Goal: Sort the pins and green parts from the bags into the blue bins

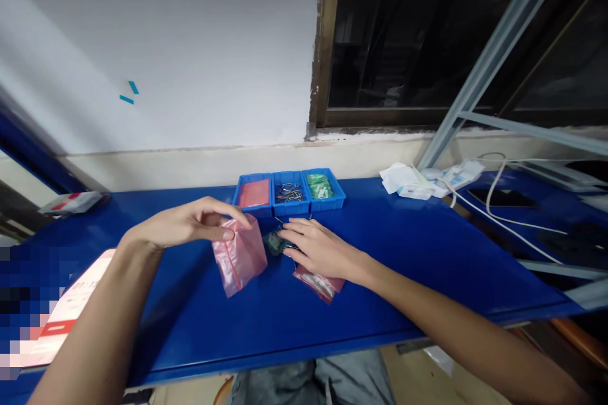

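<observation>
We read the table (394,247) as a clock centred between our hands, with twelve toward the wall (190,44). At nine, our left hand (187,223) pinched the pink bag (244,253) near its upper edge, between thumb and fingers, above the table. At three, our right hand (316,247) lay low with fingers loosely curled at a small green bag (274,242) in the centre; we could not tell whether they gripped it. A pink packet (316,281) lay partly beneath that hand, between four and five. Thin plastic, we judged, asked for a light pinch that did not crush the bag, and for right fingertips gathering slowly so that the thin loose bits beside them did not scatter. At twelve stood three joined blue trays: pink sheets in the left tray (236,195), screws in the middle tray (292,208), green packets in the right tray (327,204). A lit screen (78,310) lay between eight and nine, white packages (408,180) at two, and beyond the table a dark window (403,57) at one.
</observation>
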The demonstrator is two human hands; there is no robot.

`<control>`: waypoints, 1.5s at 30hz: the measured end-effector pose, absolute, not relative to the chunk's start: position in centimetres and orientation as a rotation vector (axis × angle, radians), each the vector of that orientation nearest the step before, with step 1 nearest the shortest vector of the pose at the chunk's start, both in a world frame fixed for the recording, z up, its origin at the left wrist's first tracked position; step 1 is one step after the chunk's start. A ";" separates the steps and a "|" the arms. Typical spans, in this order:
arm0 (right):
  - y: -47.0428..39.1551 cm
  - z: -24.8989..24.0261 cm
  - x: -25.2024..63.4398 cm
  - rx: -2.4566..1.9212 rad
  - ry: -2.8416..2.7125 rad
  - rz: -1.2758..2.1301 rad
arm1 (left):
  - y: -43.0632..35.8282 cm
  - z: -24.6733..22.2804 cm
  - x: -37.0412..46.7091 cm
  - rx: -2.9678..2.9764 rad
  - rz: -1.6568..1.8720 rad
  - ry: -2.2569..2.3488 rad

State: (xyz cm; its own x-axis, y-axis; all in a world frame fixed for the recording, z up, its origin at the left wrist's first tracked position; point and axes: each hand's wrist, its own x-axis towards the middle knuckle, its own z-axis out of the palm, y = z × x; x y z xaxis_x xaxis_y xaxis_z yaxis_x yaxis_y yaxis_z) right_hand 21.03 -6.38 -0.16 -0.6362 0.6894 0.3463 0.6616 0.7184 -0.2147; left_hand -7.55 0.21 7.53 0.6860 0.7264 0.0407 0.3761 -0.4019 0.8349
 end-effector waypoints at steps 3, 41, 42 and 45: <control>-6.8 0.6 20.9 -1.045 -2.320 0.172 | 0.8 6.9 -7.3 1.811 0.597 0.800; -4.0 0.4 22.0 -0.984 -1.191 1.152 | -1.0 0.2 2.6 1.617 0.979 0.818; -4.0 0.3 22.0 -0.976 -1.171 1.148 | -0.9 0.2 2.5 1.621 0.981 0.833; -3.8 0.3 22.0 -0.951 -1.181 1.143 | -0.7 0.2 2.4 1.615 1.021 0.828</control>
